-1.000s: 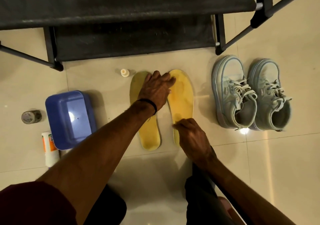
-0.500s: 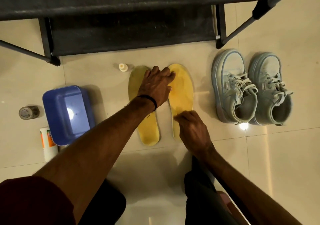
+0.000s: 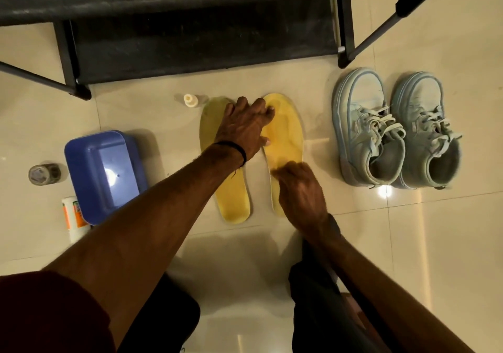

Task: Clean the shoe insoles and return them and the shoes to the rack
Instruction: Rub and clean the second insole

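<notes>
While left hand [image 3: 245, 128] presses flat, right hand [image 3: 299, 189] curls on right insole [image 3: 285, 140].

blue plastic tub [image 3: 104, 173], white-orange tube [image 3: 73, 216], small white cap [image 3: 189, 100], tape roll [image 3: 43, 174]

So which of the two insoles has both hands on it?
The right insole, nearer the shoes: left hand reaches across onto it, right hand at its heel.

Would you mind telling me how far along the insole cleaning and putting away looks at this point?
Done: both insoles are out of the shoes and lie flat on the floor tiles. In hand: the left hand presses across the left insole and right insole, while the blurred right hand works on the right insole's heel. Left: finishing the cleaning, refitting the insoles, and returning the shoes to the rack.
</notes>
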